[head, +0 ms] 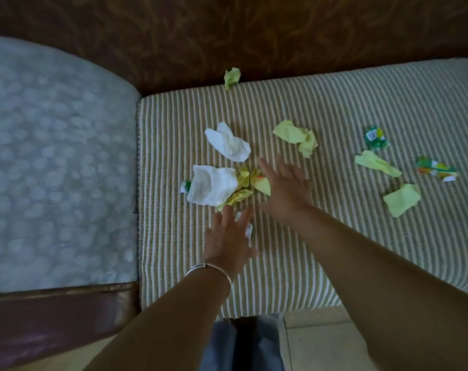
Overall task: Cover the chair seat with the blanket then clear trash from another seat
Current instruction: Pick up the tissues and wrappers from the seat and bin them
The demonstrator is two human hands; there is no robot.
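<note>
Two empty, spread-fingered hands flank a heap of crumpled white tissue and yellow paper (222,186) on the tan striped seat cushion (361,103), left hand (228,236) at its near edge, right hand (286,186) beside its right side.

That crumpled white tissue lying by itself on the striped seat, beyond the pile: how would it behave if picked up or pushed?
The crumpled white tissue looks thin and creased, so it would probably flop and squash, not hold shape. It likely weighs almost nothing; a push should slide it over the striped seat cover. Its irregular folds suggest no rolling.
</note>
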